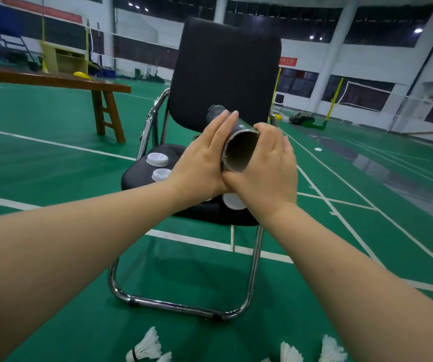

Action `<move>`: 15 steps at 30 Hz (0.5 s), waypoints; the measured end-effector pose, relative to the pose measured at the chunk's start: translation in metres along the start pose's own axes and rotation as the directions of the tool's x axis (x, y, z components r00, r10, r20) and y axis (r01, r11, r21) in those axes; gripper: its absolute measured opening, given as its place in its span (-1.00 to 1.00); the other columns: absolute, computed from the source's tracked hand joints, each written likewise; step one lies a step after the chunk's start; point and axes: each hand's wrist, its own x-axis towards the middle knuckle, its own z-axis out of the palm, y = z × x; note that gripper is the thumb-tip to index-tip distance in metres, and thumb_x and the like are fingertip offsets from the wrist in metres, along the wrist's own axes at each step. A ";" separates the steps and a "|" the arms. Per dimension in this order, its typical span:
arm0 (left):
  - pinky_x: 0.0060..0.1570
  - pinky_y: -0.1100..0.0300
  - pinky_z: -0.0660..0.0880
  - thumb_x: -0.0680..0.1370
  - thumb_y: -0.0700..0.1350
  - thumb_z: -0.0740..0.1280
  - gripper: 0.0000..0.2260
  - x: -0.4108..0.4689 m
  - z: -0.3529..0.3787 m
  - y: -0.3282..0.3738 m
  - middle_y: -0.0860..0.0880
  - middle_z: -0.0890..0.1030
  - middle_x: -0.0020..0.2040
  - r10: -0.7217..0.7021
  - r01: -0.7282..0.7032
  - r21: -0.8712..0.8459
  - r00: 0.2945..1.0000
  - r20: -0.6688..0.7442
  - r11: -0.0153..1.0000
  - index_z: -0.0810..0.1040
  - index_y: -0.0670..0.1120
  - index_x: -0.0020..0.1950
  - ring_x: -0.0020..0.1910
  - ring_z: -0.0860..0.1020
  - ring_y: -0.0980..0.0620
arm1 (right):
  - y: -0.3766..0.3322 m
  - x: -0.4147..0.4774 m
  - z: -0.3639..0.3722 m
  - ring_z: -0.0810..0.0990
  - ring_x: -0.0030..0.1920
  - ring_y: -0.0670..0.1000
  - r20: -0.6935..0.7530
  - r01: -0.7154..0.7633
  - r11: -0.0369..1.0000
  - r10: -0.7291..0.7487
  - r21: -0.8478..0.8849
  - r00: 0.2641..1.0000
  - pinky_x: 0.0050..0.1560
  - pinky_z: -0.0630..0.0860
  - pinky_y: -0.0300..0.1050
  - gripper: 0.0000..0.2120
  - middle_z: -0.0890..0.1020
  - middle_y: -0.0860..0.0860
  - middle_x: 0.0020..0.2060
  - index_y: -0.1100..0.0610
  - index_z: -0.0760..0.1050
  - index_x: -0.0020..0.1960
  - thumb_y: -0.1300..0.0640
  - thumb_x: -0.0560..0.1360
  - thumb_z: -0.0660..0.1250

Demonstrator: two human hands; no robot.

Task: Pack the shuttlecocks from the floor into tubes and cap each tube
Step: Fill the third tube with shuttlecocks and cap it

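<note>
I hold a dark cardboard tube (240,152) above the chair seat, its open end facing me and its inside bare. My left hand (202,160) presses flat along the tube's left side. My right hand (270,160) wraps around its right side. White caps lie on the seat: one (157,159) at the left, another (161,174) nearer me, and a third (232,201) partly hidden under my right wrist. White feather shuttlecocks lie on the green floor at the bottom edge, one (145,346) on the left and others (333,350) on the right.
A black chair (226,74) with a chrome frame stands right in front of me on the green court floor. A wooden bench (53,81) stands at the left. Net posts, a pillar and court lines lie further back.
</note>
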 end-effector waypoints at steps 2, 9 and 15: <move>0.31 0.26 0.16 0.35 0.04 0.50 -0.10 0.001 -0.015 0.019 -0.10 0.21 0.47 0.057 -0.057 0.006 0.998 -0.019 0.998 0.02 -0.05 0.50 0.37 0.28 -0.03 | -0.012 -0.001 -0.029 0.53 0.03 0.20 0.017 -0.049 0.998 0.049 0.047 0.999 0.13 0.45 0.09 -0.32 0.52 0.16 0.08 0.26 0.37 0.21 -0.04 0.22 0.48; 0.33 0.05 0.25 0.40 0.05 0.29 -0.30 -0.027 -0.060 0.083 -0.17 0.45 0.31 0.258 -0.254 0.060 0.963 -0.077 0.965 0.14 -0.13 0.47 0.31 0.33 -0.04 | -0.051 -0.035 -0.116 0.49 0.09 0.12 0.140 -0.176 0.981 0.163 0.082 0.977 -0.04 0.35 -0.12 -0.30 0.44 0.04 0.17 0.13 0.26 0.29 -0.08 0.26 0.45; 0.31 0.08 0.27 0.37 0.02 0.36 -0.28 -0.074 -0.106 0.122 -0.15 0.45 0.32 0.321 -0.316 0.096 0.946 -0.040 0.944 0.12 -0.07 0.44 0.29 0.33 0.00 | -0.095 -0.074 -0.170 0.49 0.08 0.08 0.183 -0.219 0.964 0.190 0.149 0.964 0.01 0.41 -0.07 -0.32 0.44 0.00 0.14 0.09 0.28 0.26 -0.07 0.25 0.48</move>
